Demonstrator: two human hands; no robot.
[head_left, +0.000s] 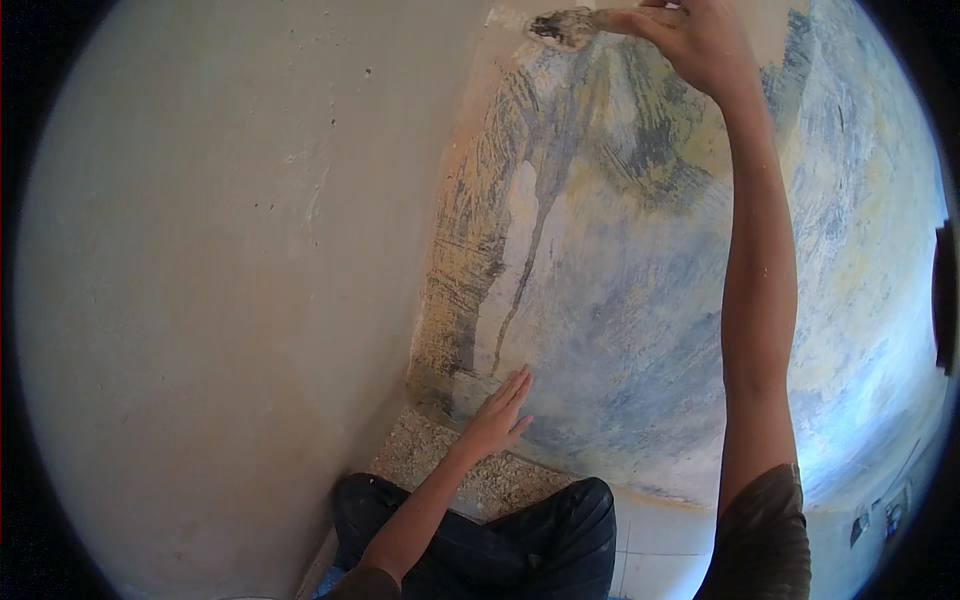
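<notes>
High at the top of the view, my right hand [690, 40] is closed around the handle of a worn brush [562, 28]. Its dark, pale-smeared head is against the wall near the inner corner. Low down, my left hand [497, 420] has its fingers stretched out and holds nothing. It appears to rest flat on the bottom part of the patchy wall [620, 260], which is mottled grey, yellow and white. Below the brush, dark streaky marks cover the wall's left strip. One thin dark drip line [525, 275] runs down to just above my left fingertips.
On the left a smooth beige wall [220, 250] meets the patchy one in a corner. Rough crumbly debris [430, 450] lies at its foot, before my bent knees [560, 530]. Pale floor tiles [660, 545] show lower right. A dark object [945, 300] sits at the right rim.
</notes>
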